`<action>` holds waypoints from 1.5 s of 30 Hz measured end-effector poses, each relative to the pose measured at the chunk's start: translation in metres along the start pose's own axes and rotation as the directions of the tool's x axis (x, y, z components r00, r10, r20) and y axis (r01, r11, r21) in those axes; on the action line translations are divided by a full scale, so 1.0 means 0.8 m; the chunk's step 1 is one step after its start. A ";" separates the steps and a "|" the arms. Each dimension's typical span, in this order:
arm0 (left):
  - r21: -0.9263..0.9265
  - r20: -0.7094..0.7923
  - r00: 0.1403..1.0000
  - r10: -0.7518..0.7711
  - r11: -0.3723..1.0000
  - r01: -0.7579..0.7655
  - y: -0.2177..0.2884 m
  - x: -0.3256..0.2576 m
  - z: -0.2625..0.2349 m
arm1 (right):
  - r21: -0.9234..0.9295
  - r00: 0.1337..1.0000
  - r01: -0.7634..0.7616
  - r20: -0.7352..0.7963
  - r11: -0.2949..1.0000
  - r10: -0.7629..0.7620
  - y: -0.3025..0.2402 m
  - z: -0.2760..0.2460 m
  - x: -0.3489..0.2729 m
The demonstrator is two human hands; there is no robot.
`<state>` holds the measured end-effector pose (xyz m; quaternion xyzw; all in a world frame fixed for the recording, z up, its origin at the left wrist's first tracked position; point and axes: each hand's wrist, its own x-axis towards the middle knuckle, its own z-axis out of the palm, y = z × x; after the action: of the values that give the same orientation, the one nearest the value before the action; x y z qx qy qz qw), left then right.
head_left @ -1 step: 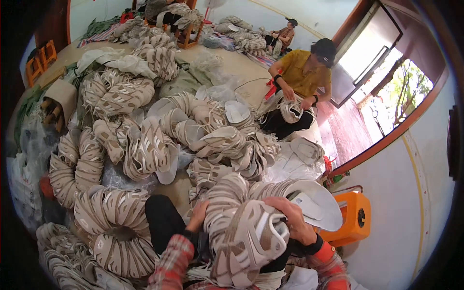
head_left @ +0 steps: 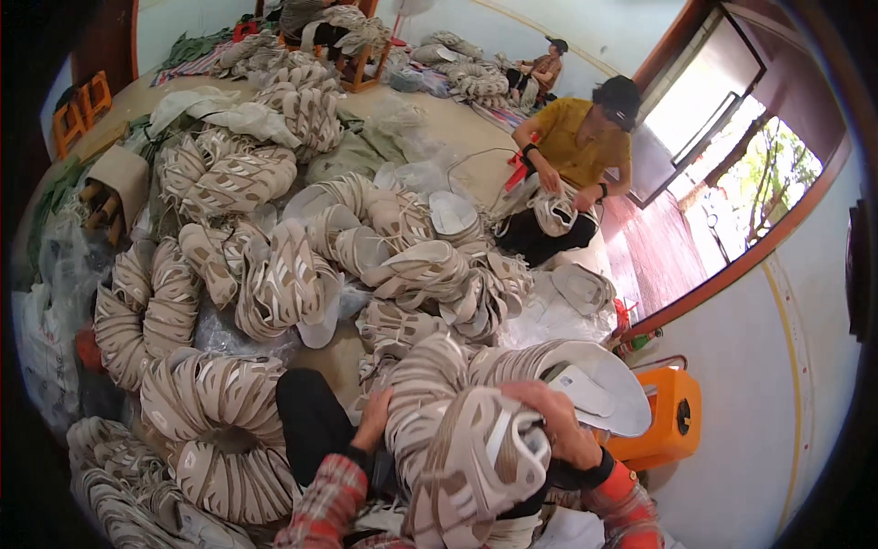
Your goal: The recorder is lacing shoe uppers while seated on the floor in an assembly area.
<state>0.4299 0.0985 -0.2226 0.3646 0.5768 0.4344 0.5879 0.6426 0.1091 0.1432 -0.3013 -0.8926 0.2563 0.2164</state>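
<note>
A thick curved stack of nested beige and white shoe uppers [head_left: 476, 448] lies across my lap. My left hand [head_left: 373, 421] is pressed to its left side, with the fingertips partly hidden by the stack. On the right, my right hand [head_left: 560, 421] curls over the top edge of the front upper, beside its white-lined opening. Behind this hand another row of nested uppers [head_left: 521, 359] ends in a pale grey, flat-faced piece [head_left: 604, 389]. A ring-shaped bundle of uppers [head_left: 215, 412] rests left of my knee.
More bundles of uppers [head_left: 402, 274] cover the floor ahead. An orange plastic container [head_left: 672, 416] stands at my right by the wall. A person in a mustard shirt [head_left: 576, 146] sits near the open door, handling an upper. Other people sit farther back. Orange stools [head_left: 80, 114] stand far left.
The view has shifted very slightly. Both hands keep their places on the stack of shoe uppers.
</note>
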 end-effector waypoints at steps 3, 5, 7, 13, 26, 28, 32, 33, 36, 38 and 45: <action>-0.325 -0.175 0.980 -0.090 0.945 0.029 0.004 -0.065 0.000 | 0.066 0.968 0.058 0.239 0.996 -0.072 -0.033 0.003 0.028; -0.541 -0.250 0.952 -0.174 0.841 0.011 -0.014 -0.074 -0.009 | 0.022 0.946 0.211 0.246 0.977 -0.210 -0.055 0.011 0.052; -0.551 -0.243 0.953 -0.181 0.835 0.018 -0.057 -0.088 -0.010 | -0.025 0.908 0.348 0.257 0.937 -0.330 -0.054 0.016 0.062; -0.578 -0.167 0.959 -0.227 0.811 0.091 -0.083 -0.058 0.052 | -0.174 0.938 -0.085 0.319 0.981 0.138 0.054 0.088 0.063; -0.424 0.296 0.886 -0.356 0.782 0.456 0.065 -0.084 0.014 | -0.530 0.928 -0.333 -0.039 0.780 0.370 0.195 0.131 0.033; 0.040 0.070 0.993 -0.097 0.995 0.094 0.179 -0.111 0.004 | -0.502 0.934 -0.337 -0.072 0.796 0.350 0.198 0.129 0.022; 0.542 0.076 0.951 0.300 0.788 -0.292 0.168 -0.138 0.068 | -0.419 0.940 -0.336 -0.096 0.844 0.326 0.186 0.146 0.043; 0.694 -0.027 0.917 0.399 0.667 -0.270 0.152 -0.146 0.092 | -0.403 0.929 -0.367 -0.107 0.839 0.355 0.186 0.142 0.044; 0.668 -0.114 0.930 0.350 0.720 -0.189 0.130 -0.159 0.106 | -0.360 0.920 -0.373 -0.021 0.855 0.392 0.172 0.143 0.041; 0.635 -0.147 0.960 0.238 0.767 -0.092 0.130 -0.183 0.113 | -0.281 0.899 -0.393 0.083 0.876 0.430 0.166 0.145 0.033; 0.603 0.185 0.940 0.288 0.721 -0.340 0.152 -0.197 0.055 | -0.127 0.938 -0.182 0.276 0.975 0.211 0.163 0.135 0.005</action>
<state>0.4698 -0.0015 -0.0499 0.6482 0.5944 0.2962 0.3726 0.6369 0.1657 -0.0161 -0.3588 -0.8916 0.2729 0.0423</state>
